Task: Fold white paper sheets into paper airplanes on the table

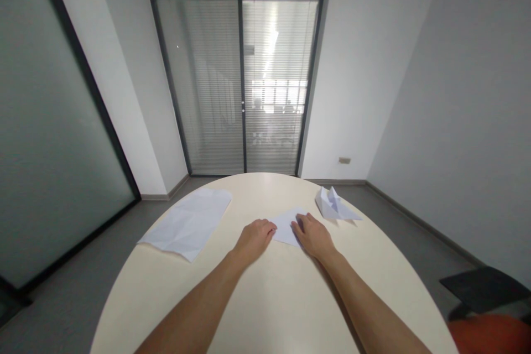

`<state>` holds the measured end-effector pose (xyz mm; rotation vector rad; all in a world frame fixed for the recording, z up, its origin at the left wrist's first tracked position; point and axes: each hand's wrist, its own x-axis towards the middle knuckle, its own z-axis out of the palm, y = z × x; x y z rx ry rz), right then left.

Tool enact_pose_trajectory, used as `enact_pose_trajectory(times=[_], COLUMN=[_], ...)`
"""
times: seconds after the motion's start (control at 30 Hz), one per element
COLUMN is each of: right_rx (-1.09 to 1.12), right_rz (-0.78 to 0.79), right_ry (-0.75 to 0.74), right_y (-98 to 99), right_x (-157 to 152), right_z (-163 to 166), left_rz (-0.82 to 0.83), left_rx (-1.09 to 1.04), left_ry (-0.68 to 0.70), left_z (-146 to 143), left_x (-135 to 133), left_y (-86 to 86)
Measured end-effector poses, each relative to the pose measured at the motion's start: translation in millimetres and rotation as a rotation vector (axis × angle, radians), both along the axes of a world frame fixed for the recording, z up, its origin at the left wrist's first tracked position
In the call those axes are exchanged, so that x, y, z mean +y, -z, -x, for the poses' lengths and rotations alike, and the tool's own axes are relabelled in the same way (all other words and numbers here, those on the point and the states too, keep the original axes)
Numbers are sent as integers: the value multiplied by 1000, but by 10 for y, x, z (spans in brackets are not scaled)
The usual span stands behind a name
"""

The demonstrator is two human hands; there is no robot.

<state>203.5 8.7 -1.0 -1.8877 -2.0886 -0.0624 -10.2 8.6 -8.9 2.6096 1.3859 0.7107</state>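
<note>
A small piece of folded white paper [284, 228] lies on the round table between my two hands. My left hand [256, 237] is closed at its left edge, thumb and fingers together on the paper. On the right side, my right hand [314, 237] has its fingers curled over the paper, with the thumb pressed on it. The paper's right part is hidden under this hand. Just beyond my right hand stands a folded paper boat [332, 206]. To the left lies a larger creased sheet of white paper [188, 224].
The cream round table [265, 298] has its curved far edge before a glass door with blinds [240, 83]. A black and orange chair [489, 293] is at the lower right, close to the table. White walls stand on both sides.
</note>
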Motion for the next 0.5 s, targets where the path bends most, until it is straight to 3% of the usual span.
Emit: enact_pose_trajectory(times=[0.5], right_rx=[21], right_rz=[40], right_ry=[-51], right_y=[-16], right_x=[-12], right_z=[18], left_rz=[27], left_rx=[-124], left_ry=[-153], left_z=[69], left_x=[120], left_y=[116])
